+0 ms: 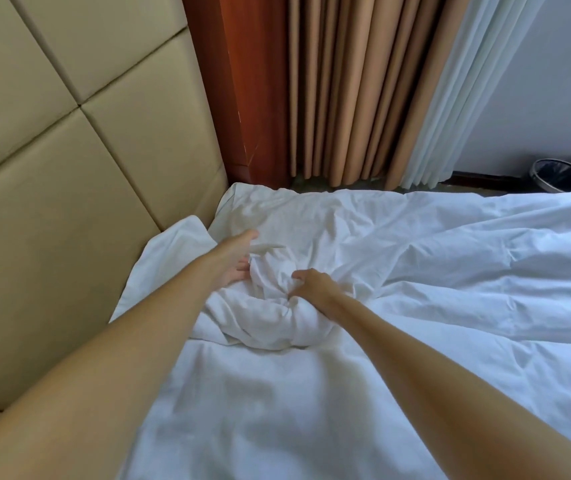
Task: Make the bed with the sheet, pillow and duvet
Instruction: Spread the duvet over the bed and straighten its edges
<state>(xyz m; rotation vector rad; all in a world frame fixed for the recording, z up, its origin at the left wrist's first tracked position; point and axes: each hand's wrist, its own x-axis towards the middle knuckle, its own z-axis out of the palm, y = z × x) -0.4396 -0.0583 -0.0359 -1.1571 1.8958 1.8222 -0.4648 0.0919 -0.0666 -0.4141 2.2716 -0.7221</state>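
Bedding (277, 410), white and creased, is spread over the near part of the bed, and two bare forearms are stretched across it from the near edge. Further in, toward the head-end corner of the bed, a thick bunch (263, 317) of the same white cloth is gathered into a rumpled mound. The right hand (312, 285) is set on the right side of the bunch, its fingers curled tightly into the cloth so that a fistful is gripped. The left hand (237, 258) is laid against the left side of the bunch, thumb stretched out and fingers pushed into a fold; they are blurred and partly hidden, so whether cloth is gripped cannot be told. Left of this hand a white flap (180, 237) is raised against the padded beige headboard (69, 168); sheet or pillow cannot be told. Beyond the far edge of the bed a reddish wooden panel (242, 98), tan curtains (346, 91) and a white sheer curtain (450, 98) are seen, and two round bins (558, 174) are stood at the far right.
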